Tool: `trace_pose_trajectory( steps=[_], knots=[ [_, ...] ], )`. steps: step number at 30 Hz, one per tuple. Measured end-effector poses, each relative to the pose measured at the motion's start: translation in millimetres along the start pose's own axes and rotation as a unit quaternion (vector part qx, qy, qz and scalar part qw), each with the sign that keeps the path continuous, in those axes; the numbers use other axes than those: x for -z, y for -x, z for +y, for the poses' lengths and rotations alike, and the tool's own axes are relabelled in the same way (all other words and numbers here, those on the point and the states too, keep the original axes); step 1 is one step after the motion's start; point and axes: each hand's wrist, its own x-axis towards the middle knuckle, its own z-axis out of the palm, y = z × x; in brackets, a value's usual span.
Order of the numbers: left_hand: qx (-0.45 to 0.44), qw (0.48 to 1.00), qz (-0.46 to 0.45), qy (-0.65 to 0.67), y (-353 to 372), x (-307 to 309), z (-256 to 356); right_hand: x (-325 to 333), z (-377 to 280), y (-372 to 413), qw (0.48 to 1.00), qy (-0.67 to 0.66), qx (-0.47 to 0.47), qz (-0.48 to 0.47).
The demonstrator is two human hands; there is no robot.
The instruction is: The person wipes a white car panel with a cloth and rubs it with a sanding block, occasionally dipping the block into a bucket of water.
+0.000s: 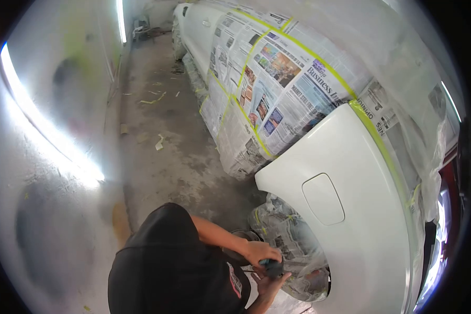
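Above and to the right of both grips rises the white car panel [361, 172], left bare while everything around it is covered. Newspaper [277, 89], running away up and left of the grips, hides the doors and windows. Yellow tape [319, 60] fastens its edges tight along the panel line, seemingly so only the white metal stays exposed. More paper packs the wheel arch [290, 235], just right of the grips, shielding what sits inside. The fuel flap [323, 199] lies shut, above them.

The left grip [257, 253] is closed around a small dark tool [272, 268], held low at the arch's edge, close to the panel's lower lip. The right grip [271, 287], just beneath, is spread open with its palm turned up under the tool, apparently steadying it.
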Motion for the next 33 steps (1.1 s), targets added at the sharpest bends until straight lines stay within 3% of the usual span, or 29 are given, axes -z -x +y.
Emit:
trace_pose_trajectory(
  steps=[2, 5, 7, 9, 10, 11, 12, 13, 14, 17, 19, 23, 26, 29, 30, 31, 33],
  knots=[
    [0.069, 0.991, 0.078, 0.079, -4.3, 14.3, -2.7, 11.9, -17.6, -17.2, 0.986, 0.154, 0.03, 0.051],
    [0.153, 0.97, 0.163, 0.092, -12.3, 40.2, -6.8, 3.1, -63.3, -40.3, 0.875, 0.338, 0.299, 0.174],
    [0.133, 0.962, 0.213, 0.104, -20.5, 46.3, -26.3, -77.4, -127.2, -16.3, 0.819, 0.418, 0.358, 0.159],
    [0.272, 0.941, 0.182, 0.081, -17.9, 70.7, -1.5, -171.5, -191.2, 20.1, 0.8, 0.481, 0.344, 0.102],
    [0.273, 0.924, 0.153, 0.22, -20.3, 69.2, -13.1, -202.9, -218.1, 33.3, 0.789, 0.505, 0.343, 0.066],
    [0.31, 0.925, 0.101, 0.194, -22.9, 75.4, -11.8, -219.9, -249.1, 45.5, 0.791, 0.521, 0.313, 0.065],
    [0.257, 0.937, 0.114, 0.207, -25.3, 77.7, -2.8, -231.4, -259.0, 45.6, 0.729, 0.484, 0.485, -0.011],
    [0.254, 0.939, 0.094, 0.21, -18.3, 67.2, -28.8, -239.1, -269.7, 50.3, 0.679, 0.487, 0.549, -0.028],
    [0.295, 0.939, 0.156, 0.082, -2.8, 45.6, -66.4, -247.5, -277.5, 59.3, 0.654, 0.498, 0.57, -0.014],
    [0.254, 0.917, 0.027, 0.306, -7.3, 58.8, -81.4, -267.2, -297.8, 75.4, 0.616, 0.521, 0.591, 0.008],
    [0.274, 0.912, 0.045, 0.302, -7.6, 52.3, -92.0, -274.8, -306.7, 84.6, 0.607, 0.529, 0.593, -0.003],
    [0.342, 0.894, 0.173, 0.232, 13.5, 49.6, -127.5, -303.2, -335.4, 92.6, 0.6, 0.528, 0.598, -0.055],
    [0.398, 0.856, 0.287, 0.166, 60.7, 50.7, -157.4, -309.0, -348.3, 87.5, 0.635, 0.532, 0.557, -0.065],
    [0.482, 0.777, 0.399, 0.063, 156.0, 57.3, -162.0, -310.6, -354.0, 46.1, 0.709, 0.535, 0.454, -0.068],
    [0.521, 0.739, 0.426, 0.027, 195.3, 52.1, -154.5, -304.2, -347.6, -20.4, 0.671, 0.563, 0.474, -0.094],
    [0.567, 0.691, 0.448, -0.015, 236.8, 44.2, -138.2, -284.3, -328.2, -33.8, 0.658, 0.571, 0.477, -0.119],
    [0.659, 0.596, 0.457, -0.051, 307.6, 26.2, -88.2, -233.7, -274.1, -82.3, 0.761, 0.505, 0.366, -0.178]
  ],
)
